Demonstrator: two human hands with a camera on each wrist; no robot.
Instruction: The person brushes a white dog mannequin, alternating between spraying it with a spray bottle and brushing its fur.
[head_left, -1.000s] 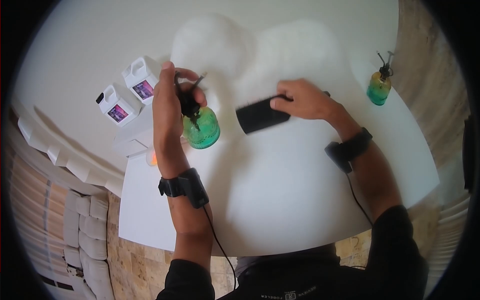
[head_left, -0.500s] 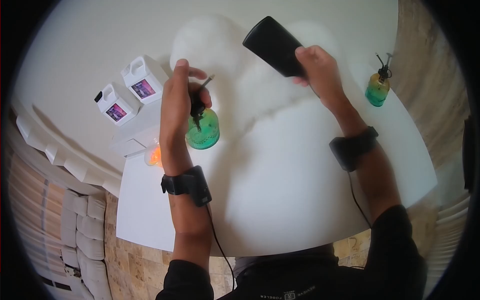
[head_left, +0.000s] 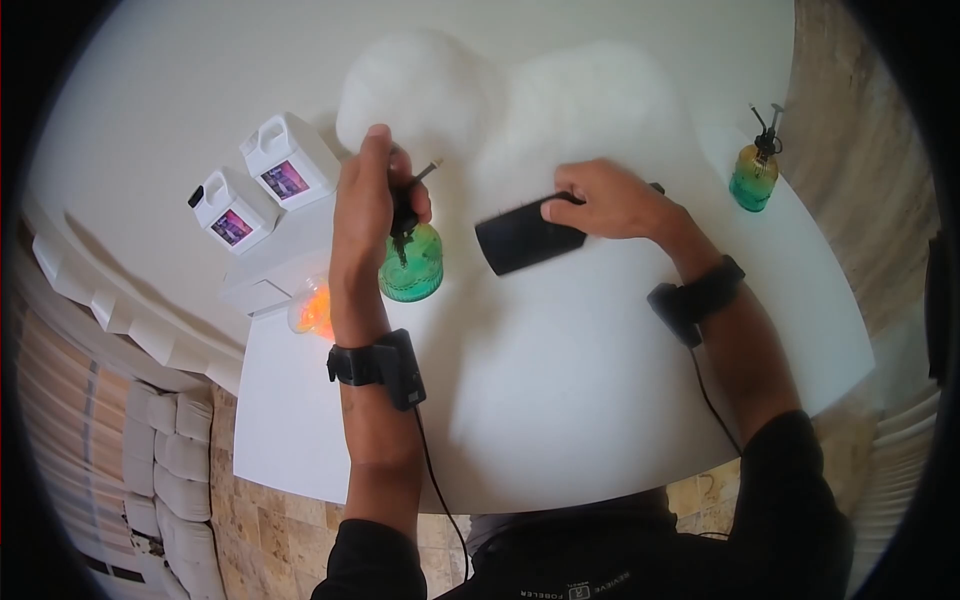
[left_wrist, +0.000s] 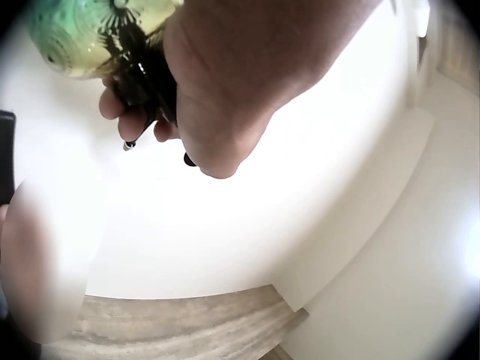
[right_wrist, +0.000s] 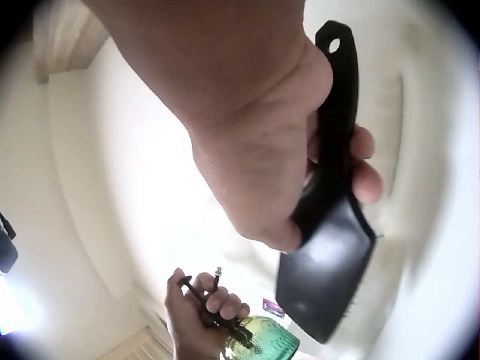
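Note:
In my left hand (head_left: 375, 200) I hold a green-and-yellow glass spray bottle (head_left: 412, 265) by its black pump top, the bottle hanging below the fingers. The thin nozzle sticks out to the right. My right hand (head_left: 610, 200) grips the handle of a black slicker brush (head_left: 530, 235), whose fine pins show along the edge in the right wrist view. The brush back (right_wrist: 326, 270) faces up, its broad head pointing left. Beneath and beyond it spreads a large white fluffy piece (head_left: 590, 95) with rounded lobes; the brush overlaps its near edge.
Two white jugs (head_left: 235, 210) with purple labels stand at the back left. Close to my left forearm is a clear container with something orange (head_left: 313, 308). A second spray bottle (head_left: 755, 178) stands on the white table (head_left: 560, 400) at the right.
The brush rose over the fluffy piece half a second ago and is now back down at its near edge. My left hand with the spray bottle has shifted slightly right.

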